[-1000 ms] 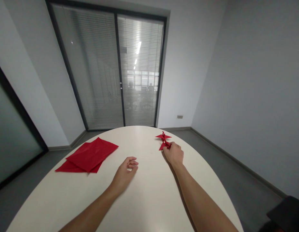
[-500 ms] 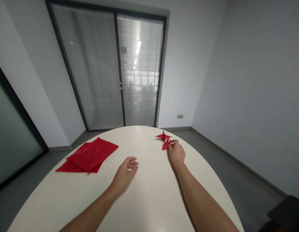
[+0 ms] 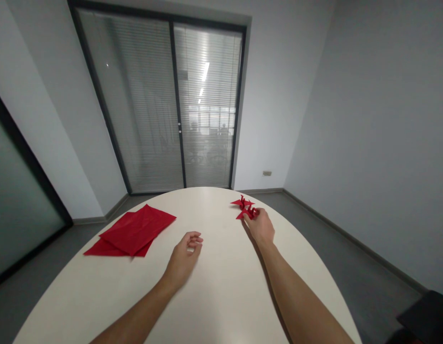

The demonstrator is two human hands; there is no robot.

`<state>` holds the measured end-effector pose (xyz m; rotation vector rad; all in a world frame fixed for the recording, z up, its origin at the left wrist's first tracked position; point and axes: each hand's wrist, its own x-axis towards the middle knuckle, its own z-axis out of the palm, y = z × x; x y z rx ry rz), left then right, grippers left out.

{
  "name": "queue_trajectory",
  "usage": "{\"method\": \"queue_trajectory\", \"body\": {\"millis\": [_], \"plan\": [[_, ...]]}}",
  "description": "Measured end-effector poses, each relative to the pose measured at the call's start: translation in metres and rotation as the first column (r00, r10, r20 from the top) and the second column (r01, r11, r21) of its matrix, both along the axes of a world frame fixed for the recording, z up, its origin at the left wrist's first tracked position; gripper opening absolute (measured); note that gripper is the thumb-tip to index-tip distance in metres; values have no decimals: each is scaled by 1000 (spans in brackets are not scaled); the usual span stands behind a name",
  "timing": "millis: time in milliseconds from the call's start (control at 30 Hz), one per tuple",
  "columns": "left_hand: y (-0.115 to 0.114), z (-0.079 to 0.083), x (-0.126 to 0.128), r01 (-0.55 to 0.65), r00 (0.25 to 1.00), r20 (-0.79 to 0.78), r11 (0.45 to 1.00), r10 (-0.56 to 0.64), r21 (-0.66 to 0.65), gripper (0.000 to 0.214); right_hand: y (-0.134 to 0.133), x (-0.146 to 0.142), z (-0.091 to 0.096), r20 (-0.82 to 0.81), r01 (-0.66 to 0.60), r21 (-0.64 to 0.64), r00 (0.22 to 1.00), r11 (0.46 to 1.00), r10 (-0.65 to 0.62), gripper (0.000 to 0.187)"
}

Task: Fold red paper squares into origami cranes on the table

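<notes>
Two red folded paper cranes are on the far right of the white round table (image 3: 214, 286). My right hand (image 3: 261, 226) has its thumb and fingers on the nearer paper crane (image 3: 247, 213), whose right side is partly covered by them. Just behind it stands the other paper crane (image 3: 242, 202), very close to the first. My left hand (image 3: 185, 253) rests over the middle of the table, fingers loosely curled and thumb apart, holding nothing.
Several overlapping sheets of red paper (image 3: 137, 230) lie on the table's left side. Beyond the table's far edge are a glass partition with blinds (image 3: 150, 119) and grey-white walls. A dark object (image 3: 427, 315) stands at the lower right, off the table.
The nearer paper crane has shifted and turned slightly leftward under my right hand, with the thumb moving left too. My left hand has drifted a little to the left.
</notes>
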<state>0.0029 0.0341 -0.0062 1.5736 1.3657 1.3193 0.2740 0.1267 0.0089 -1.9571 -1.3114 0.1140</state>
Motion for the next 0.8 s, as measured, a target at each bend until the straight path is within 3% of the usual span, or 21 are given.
{"method": "queue_trajectory", "body": {"millis": [67, 133, 233, 333, 433, 600, 800], "plan": [[0, 4, -6, -54, 989, -137, 996, 62, 65, 27, -1, 1, -2, -14, 2, 0, 1000, 1000, -2, 55], [1, 8, -17, -112, 926, -337, 976, 171, 189, 28, -1, 2, -3, -26, 0, -2, 1000, 1000, 0, 56], [5, 12, -39, -142, 708, -625, 933, 329, 330, 35, -3, 3, -3, -30, -14, 5, 999, 1000, 14, 56], [8, 13, -59, -254, 428, -821, 922, 379, 293, 38, -5, 1, -1, -9, -43, 21, 999, 999, 43, 53], [10, 11, -71, -367, 288, -896, 903, 337, 222, 48, -7, -2, 0, 57, -104, 31, 993, 994, 102, 47], [12, 11, -79, -430, 260, -931, 894, 256, 125, 54, -8, -5, -1, 142, -191, -4, 971, 981, 190, 39], [15, 12, -81, -357, 288, -923, 923, 255, 144, 54, -8, -6, -6, 205, -268, 4, 943, 963, 262, 35]]}}
